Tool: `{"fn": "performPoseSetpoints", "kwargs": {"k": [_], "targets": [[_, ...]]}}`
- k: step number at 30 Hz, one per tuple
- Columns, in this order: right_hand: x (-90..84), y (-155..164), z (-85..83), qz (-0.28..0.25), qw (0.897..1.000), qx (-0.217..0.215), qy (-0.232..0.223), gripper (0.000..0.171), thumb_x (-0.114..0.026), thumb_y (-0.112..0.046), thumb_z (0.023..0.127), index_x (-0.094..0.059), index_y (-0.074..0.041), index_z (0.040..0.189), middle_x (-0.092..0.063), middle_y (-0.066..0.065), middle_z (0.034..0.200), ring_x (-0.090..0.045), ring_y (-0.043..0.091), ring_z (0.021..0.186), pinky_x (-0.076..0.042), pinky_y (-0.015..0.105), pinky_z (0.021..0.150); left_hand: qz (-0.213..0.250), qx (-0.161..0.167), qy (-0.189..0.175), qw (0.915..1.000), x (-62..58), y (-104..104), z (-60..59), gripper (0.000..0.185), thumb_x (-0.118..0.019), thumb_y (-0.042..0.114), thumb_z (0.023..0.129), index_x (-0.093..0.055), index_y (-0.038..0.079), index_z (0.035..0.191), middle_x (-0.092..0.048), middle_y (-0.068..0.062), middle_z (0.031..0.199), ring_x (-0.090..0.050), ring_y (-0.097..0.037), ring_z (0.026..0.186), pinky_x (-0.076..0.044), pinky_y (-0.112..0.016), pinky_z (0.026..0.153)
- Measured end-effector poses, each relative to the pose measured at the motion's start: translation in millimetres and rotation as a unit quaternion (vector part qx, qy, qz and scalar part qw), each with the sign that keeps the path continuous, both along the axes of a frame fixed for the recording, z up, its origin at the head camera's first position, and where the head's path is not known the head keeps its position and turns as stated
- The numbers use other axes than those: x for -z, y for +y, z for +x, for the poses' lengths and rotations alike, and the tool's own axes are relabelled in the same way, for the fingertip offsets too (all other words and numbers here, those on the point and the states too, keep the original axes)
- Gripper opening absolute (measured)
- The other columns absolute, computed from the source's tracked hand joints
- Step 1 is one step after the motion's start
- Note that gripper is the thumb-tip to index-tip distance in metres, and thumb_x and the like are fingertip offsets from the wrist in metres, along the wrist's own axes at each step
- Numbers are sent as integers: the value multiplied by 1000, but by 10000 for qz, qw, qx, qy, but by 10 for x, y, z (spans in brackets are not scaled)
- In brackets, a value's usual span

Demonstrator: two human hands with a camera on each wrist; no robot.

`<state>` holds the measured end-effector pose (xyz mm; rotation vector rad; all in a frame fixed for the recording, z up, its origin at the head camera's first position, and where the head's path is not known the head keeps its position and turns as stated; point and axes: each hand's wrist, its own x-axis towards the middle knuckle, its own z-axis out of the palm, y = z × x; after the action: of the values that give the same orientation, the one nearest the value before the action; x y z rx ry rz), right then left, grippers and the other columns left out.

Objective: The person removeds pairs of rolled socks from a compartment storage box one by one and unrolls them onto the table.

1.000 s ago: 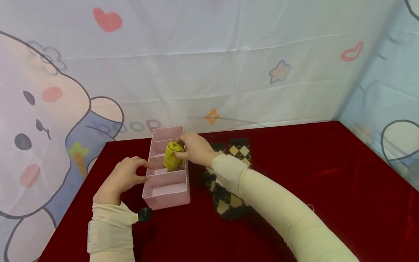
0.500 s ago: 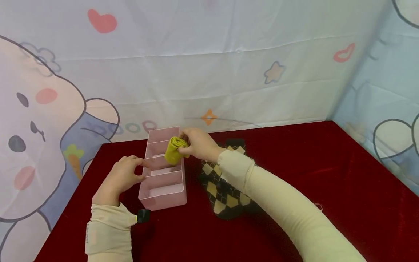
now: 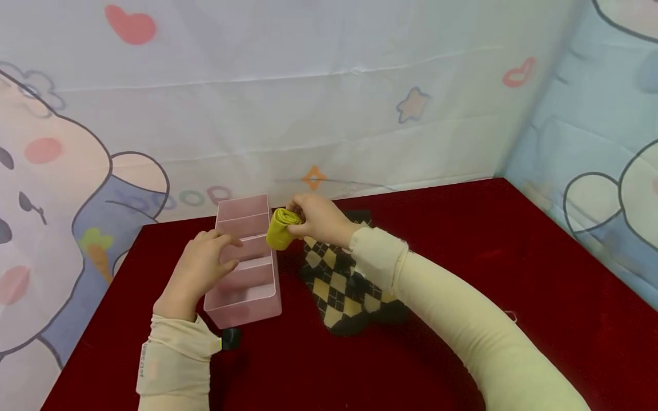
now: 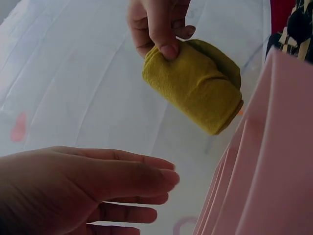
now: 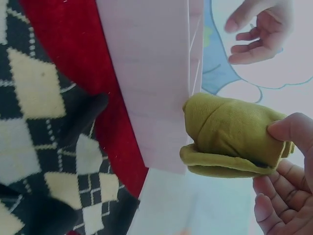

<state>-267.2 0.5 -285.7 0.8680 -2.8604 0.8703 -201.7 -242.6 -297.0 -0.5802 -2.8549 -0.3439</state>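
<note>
A rolled yellow sock (image 3: 280,229), its knit finely ribbed in the right wrist view, is pinched at one end by my right hand (image 3: 323,220), thumb on one side and fingers on the other. It hangs at the right rim of a pink divided box (image 3: 243,314), overlapping that rim in the head view. My left hand (image 3: 203,265) holds nothing. Its fingers are loosely spread over the box's left side, thumb apart from them. In the left wrist view, the sock roll (image 4: 195,88) is beyond my left fingertips (image 4: 168,178).
Black and tan argyle socks (image 3: 336,285) lie flat to the right of the box, partly under my right forearm. Dark red cloth (image 3: 437,217) covers the table. A printed curtain (image 3: 334,114) hangs behind its back edge.
My right hand has lifted the rolled yellow sock up and rightward from over the box's middle compartments to its right rim. My left hand has come away from the box's left rim. The view has shifted.
</note>
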Motion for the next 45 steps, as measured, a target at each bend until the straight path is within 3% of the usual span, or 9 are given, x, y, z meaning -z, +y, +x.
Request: {"fn": "performPoseSetpoints", "kwargs": {"k": [7, 13, 19, 27, 45], "targets": [[-32, 54, 19, 207, 9997, 92, 15, 31, -68, -22, 88, -60, -6, 112, -66, 6, 105, -61, 16, 91, -51, 25, 78, 172, 318, 692, 9969, 1, 188, -8, 25, -71, 11, 82, -67, 6, 105, -65, -19, 108, -54, -42, 110, -41, -57, 92], [-29, 71, 21, 281, 9996, 55, 66, 31, -68, -25, 88, -60, -6, 112, -66, 6, 106, -62, 16, 92, -51, 26, 81, 218, 369, 1121, 9928, -17, 332, 54, 21, -69, 12, 84, -67, 7, 103, -65, -17, 102, -58, -39, 103, -40, -53, 88], [9, 153, 29, 247, 9995, 143, 97, 31, -70, -25, 86, -60, -8, 110, -66, 5, 105, -63, 16, 91, -52, 27, 82, 227, 541, 1334, 9893, -25, 509, 125, 18, -68, 14, 86, -68, 7, 102, -65, -13, 100, -59, -35, 102, -40, -52, 93], [85, 348, 76, 204, 9994, 267, 7, 30, -69, -24, 87, -60, -7, 110, -65, 6, 106, -63, 16, 92, -53, 27, 81, 275, 973, 1675, 9807, 91, 776, 177, 23, -75, 17, 81, -68, 7, 100, -65, -11, 97, -60, -32, 97, -42, -50, 95], [229, 797, 245, 123, 9965, 822, 27, 33, -73, -23, 85, -60, -4, 109, -65, 9, 102, -64, 22, 89, -54, 30, 76, 390, 1268, 1625, 9777, 241, 1063, 235, 24, -76, 17, 80, -68, 12, 102, -63, -7, 98, -59, -27, 95, -45, -45, 92]]}}
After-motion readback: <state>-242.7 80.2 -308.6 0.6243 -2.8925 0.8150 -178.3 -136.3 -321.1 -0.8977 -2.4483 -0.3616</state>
